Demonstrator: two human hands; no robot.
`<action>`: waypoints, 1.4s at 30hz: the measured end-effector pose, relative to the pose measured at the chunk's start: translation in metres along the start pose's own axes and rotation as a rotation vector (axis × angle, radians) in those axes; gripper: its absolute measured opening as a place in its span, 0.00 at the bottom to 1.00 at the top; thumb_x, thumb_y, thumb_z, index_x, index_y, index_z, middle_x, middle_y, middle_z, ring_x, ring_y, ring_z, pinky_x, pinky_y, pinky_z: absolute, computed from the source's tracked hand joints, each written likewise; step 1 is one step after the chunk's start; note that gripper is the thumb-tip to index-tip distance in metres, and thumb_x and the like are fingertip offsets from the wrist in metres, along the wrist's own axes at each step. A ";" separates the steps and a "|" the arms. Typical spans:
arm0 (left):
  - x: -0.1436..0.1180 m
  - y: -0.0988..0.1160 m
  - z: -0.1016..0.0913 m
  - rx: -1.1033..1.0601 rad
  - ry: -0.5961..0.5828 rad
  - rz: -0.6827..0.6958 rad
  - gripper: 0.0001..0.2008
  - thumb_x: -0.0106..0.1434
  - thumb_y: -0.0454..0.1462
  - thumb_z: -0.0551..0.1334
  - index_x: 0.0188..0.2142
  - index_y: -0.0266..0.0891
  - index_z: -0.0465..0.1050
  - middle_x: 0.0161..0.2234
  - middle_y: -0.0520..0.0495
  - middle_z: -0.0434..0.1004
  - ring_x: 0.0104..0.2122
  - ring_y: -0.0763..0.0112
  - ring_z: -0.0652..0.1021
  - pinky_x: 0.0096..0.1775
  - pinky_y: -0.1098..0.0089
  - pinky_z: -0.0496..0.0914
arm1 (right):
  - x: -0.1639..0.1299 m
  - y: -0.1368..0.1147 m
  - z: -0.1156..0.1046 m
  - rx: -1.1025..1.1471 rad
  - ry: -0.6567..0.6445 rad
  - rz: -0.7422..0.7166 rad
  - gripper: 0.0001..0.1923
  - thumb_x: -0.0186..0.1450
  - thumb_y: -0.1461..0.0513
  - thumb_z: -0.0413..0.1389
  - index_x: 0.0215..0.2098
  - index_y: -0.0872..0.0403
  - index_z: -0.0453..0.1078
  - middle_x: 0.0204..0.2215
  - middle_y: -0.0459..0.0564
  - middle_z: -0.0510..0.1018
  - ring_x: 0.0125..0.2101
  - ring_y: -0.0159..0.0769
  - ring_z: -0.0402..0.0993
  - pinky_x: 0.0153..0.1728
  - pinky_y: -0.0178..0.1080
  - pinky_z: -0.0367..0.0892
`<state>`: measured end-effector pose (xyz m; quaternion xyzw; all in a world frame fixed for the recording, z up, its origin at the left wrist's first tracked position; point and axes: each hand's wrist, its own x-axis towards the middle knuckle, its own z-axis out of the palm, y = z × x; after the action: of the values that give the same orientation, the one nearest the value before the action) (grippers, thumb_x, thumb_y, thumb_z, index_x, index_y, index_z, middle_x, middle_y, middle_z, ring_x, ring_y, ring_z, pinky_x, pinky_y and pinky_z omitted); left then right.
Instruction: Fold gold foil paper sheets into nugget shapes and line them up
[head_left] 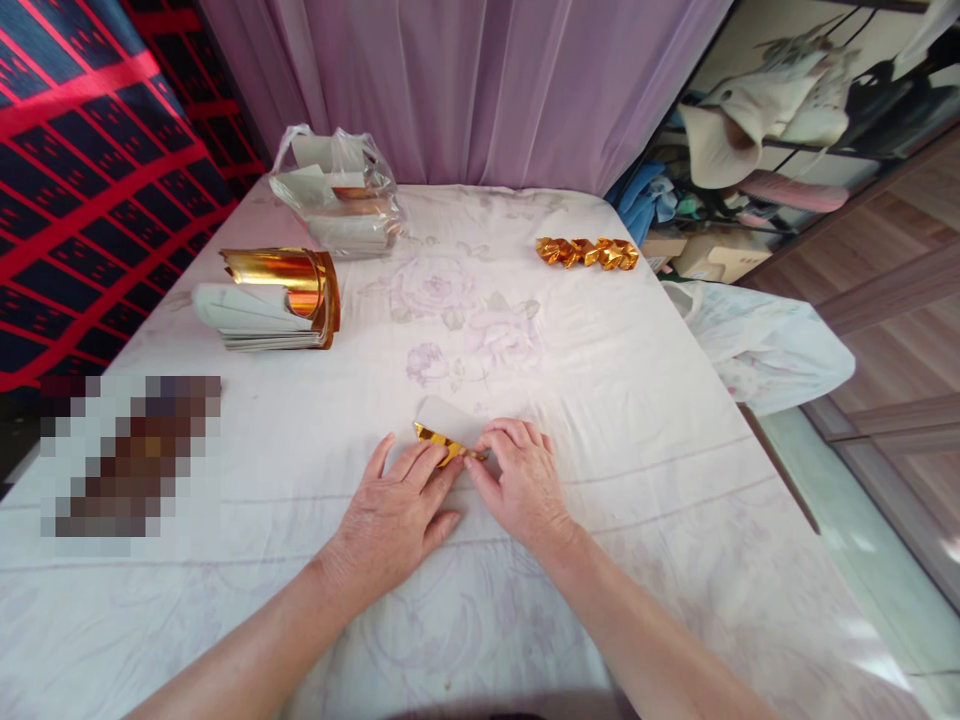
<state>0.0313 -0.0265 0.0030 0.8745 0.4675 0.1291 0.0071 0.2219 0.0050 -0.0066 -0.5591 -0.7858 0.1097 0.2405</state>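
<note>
Left hand (394, 515) and right hand (521, 480), fingertips clamped on gold paper (444, 437), pressed flat mid-counter (637, 420); gold paper stack (277, 300) near left edge.

A table (675, 420) draped in a pale floral cloth fills the room's middle, its far edge meeting a sheer lilac curtain (480, 90). A red-and-navy checked fabric (82, 150) hangs by its left edge. Past the right edge lie wood-look flooring (907, 300) and a cluttered rack (787, 110) (hats, folded cloth), all in soft daylight.
</note>
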 end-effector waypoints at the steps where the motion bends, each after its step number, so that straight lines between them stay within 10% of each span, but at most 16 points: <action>1: 0.000 0.000 0.000 0.000 -0.001 -0.002 0.24 0.67 0.48 0.58 0.59 0.42 0.68 0.54 0.44 0.74 0.54 0.59 0.71 0.63 0.51 0.51 | 0.000 0.000 0.000 0.009 0.000 0.008 0.03 0.64 0.60 0.58 0.36 0.51 0.70 0.41 0.49 0.76 0.43 0.43 0.69 0.41 0.44 0.57; 42: -0.012 -0.032 0.009 0.007 0.007 0.198 0.20 0.73 0.46 0.49 0.58 0.45 0.68 0.59 0.49 0.72 0.60 0.67 0.69 0.67 0.57 0.41 | 0.002 0.010 0.004 0.139 0.015 0.035 0.07 0.63 0.68 0.55 0.35 0.50 0.72 0.40 0.48 0.77 0.44 0.40 0.70 0.42 0.41 0.58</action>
<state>0.0004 -0.0176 -0.0123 0.9159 0.3794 0.1306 -0.0106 0.2274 0.0105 -0.0133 -0.5556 -0.7647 0.1639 0.2824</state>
